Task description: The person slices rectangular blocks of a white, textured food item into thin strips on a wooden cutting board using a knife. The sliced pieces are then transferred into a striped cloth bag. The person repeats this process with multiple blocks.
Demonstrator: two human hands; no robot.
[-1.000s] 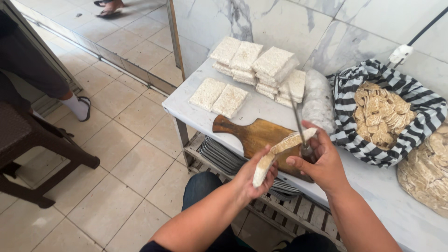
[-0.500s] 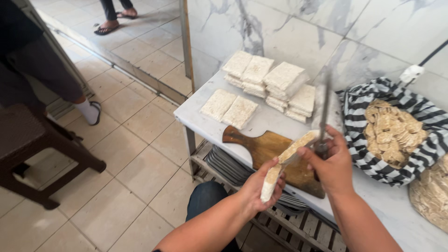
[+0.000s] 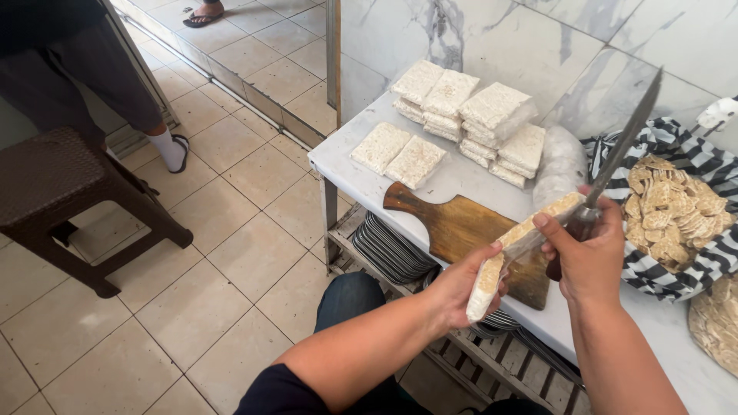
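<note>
While held above the wooden cutting board [image 3: 461,227], the long tempeh block [image 3: 519,242] is tilted, its lower end clamped in the left hand [image 3: 457,288]. Right hand [image 3: 588,250] grips a knife [image 3: 623,146], blade pointing up, thumb touching the block's upper end. Stacked wrapped tempeh packs [image 3: 492,115] sit further back on the white table [image 3: 342,157]; striped cloth bundle [image 3: 684,269] of cut pieces at right.
</note>
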